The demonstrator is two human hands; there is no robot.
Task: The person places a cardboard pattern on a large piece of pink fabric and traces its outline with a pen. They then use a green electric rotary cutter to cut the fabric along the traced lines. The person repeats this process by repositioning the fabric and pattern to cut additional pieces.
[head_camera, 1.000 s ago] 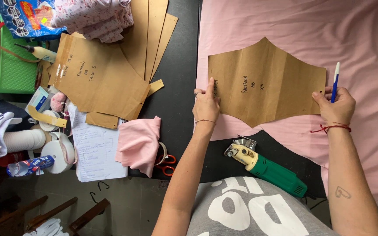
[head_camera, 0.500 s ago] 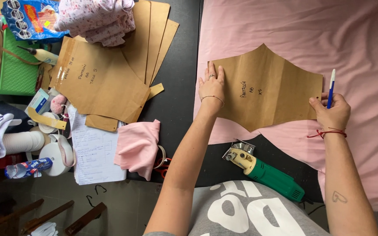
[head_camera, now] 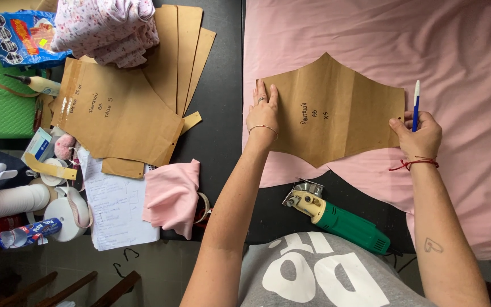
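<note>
On the pink cotton fabric (head_camera: 461, 74) spread over the right half of the black worktop (head_camera: 223, 113), I see the brown kraft-paper pattern piece (head_camera: 342, 113) lying flat, its pointed upper edge toward the far side and a few handwritten marks near its middle. My left hand (head_camera: 262, 113) presses its left edge down, fingers (head_camera: 260, 91) spread flat and holding nothing. My right hand (head_camera: 419, 133) pins the right edge while its fingers close around a blue-and-white ballpoint pen (head_camera: 415, 105), tip raised above the paper, not touching the cloth.

As I judge it, the piece is placed and steadied, but I can make out no traced line on the fabric around it, so the outlining seems yet to be done. The fabric's near edge already shows a curved cut-away beside the pattern.

Just below, near my body, lies a green-handled electric rotary cutter (head_camera: 336, 219), untouched. Well to the left sit a stack of further brown paper patterns (head_camera: 126, 108), a folded pink cloth scrap (head_camera: 171, 196), a sheet of handwritten notes (head_camera: 115, 210) and a pile of floral fabric (head_camera: 109, 25).
</note>
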